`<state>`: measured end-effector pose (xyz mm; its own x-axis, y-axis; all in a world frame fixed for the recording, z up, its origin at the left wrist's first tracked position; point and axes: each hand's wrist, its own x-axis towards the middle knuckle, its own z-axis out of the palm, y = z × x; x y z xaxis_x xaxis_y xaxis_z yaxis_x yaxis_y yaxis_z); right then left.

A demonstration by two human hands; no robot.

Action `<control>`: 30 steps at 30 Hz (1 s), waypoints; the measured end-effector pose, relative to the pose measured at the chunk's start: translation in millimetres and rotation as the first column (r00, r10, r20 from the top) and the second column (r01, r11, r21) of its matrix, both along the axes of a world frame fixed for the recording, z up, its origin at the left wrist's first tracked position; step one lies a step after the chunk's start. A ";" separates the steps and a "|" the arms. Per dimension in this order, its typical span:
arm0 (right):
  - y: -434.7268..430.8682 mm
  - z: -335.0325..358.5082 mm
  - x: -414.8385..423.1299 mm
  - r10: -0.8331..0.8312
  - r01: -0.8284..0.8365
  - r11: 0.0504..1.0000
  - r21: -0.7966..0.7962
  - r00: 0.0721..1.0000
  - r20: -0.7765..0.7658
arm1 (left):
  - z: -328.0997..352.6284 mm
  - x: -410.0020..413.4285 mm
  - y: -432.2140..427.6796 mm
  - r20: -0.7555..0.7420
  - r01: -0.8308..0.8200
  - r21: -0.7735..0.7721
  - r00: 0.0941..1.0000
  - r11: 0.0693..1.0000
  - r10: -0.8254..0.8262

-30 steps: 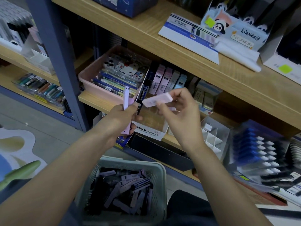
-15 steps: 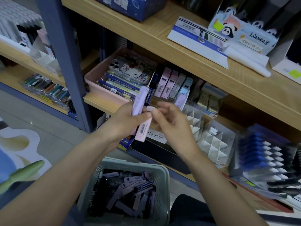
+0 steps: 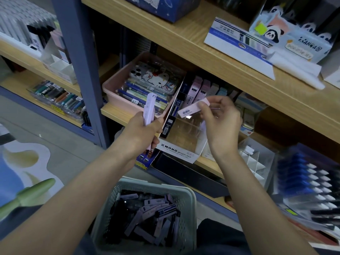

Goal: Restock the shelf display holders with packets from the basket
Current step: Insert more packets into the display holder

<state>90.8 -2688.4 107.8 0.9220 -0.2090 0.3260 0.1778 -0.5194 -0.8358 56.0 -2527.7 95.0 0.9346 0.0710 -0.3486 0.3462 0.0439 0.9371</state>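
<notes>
My left hand (image 3: pixel 141 131) grips a bunch of slim lilac packets (image 3: pixel 149 109) that stick upward. My right hand (image 3: pixel 219 118) pinches one pale pink packet (image 3: pixel 193 107) by its end, barcode side showing, above the white MONO display holder (image 3: pixel 181 142) on the middle shelf. The holder's front cells look empty; dark packets stand along its left side and pink and blue ones at its back. Below, between my arms, a pale green basket (image 3: pixel 189 196) holds several lilac and dark packets.
A pink tray (image 3: pixel 114 85) of pens and a cartoon case sits left of the holder. A blue upright post (image 3: pixel 79 61) stands to the left. Clear divider boxes (image 3: pixel 257 162) and blue-capped pens (image 3: pixel 309 177) lie to the right. The wooden shelf (image 3: pixel 202 57) above overhangs.
My right hand has drawn one pink packet away from the bunch in my left hand and lifted it to the right, over the holder. The view has shifted slightly.
</notes>
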 end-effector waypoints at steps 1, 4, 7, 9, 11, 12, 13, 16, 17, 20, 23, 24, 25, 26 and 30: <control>-1.1 -4.0 4.0 -0.009 0.010 0.998 -0.059 1.000 0.010 | 0.3 -0.2 -0.5 -0.005 0.007 -0.009 1.000 1.000 -0.007; -2.7 -14.6 14.5 -0.016 0.017 0.982 -0.188 1.000 0.008 | 1.0 0.6 -1.3 -0.015 0.013 -0.028 1.000 1.000 -0.013; -3.3 -23.0 20.9 0.013 -0.016 0.962 -0.273 1.000 -0.013 | 0.7 1.6 0.0 -0.013 0.017 -0.035 1.000 0.999 -0.018; -2.4 -26.9 22.9 0.043 -0.052 0.947 -0.317 0.998 -0.037 | 0.7 1.7 0.5 -0.015 0.025 -0.032 1.000 0.999 -0.025; -0.9 -29.5 25.5 0.059 -0.074 0.931 -0.358 0.997 -0.053 | 0.8 1.9 0.2 -0.016 0.033 -0.026 0.999 0.999 -0.033; 0.0 -30.6 27.5 0.063 -0.079 0.921 -0.381 0.997 -0.054 | 1.0 1.9 -0.1 -0.015 0.039 -0.024 0.999 0.999 -0.039; 0.8 -31.8 29.7 0.068 -0.080 0.912 -0.402 0.997 -0.045 | 1.2 1.8 -0.5 -0.015 0.044 -0.022 0.999 0.999 -0.045; 1.4 -35.1 36.9 0.061 -0.051 0.892 -0.448 0.998 0.006 | 1.0 1.6 -1.5 -0.013 0.056 -0.010 0.998 0.998 -0.056; 0.9 -36.0 38.5 0.052 -0.041 0.891 -0.453 0.999 0.012 | 1.1 1.4 -1.6 -0.015 0.060 -0.008 0.998 0.998 -0.060; -0.6 -39.1 40.3 0.031 -0.023 0.896 -0.443 0.999 0.011 | 0.3 1.3 -2.1 -0.025 0.071 0.004 0.997 0.997 -0.071; 1.0 -43.1 40.5 0.033 0.002 0.870 -0.492 0.998 0.062 | -0.6 1.4 -2.3 -0.037 0.086 0.017 0.996 0.996 -0.086; 1.4 -43.3 40.9 0.022 0.020 0.859 -0.512 0.997 0.075 | -0.3 1.4 -2.6 -0.041 0.092 0.018 0.995 0.996 -0.091; 1.9 -42.8 40.9 0.005 0.038 0.845 -0.533 0.997 0.080 | -0.1 1.3 -2.9 -0.044 0.099 0.018 0.994 0.995 -0.098; 2.1 -42.5 41.0 -0.011 0.054 0.826 -0.562 0.997 0.079 | 0.0 1.1 -3.0 -0.046 0.112 0.026 0.993 0.993 -0.111; 6.3 -34.2 35.5 -0.075 0.118 0.809 -0.576 0.992 0.097 | 0.1 -0.3 -3.0 -0.044 0.185 0.078 0.982 0.980 -0.182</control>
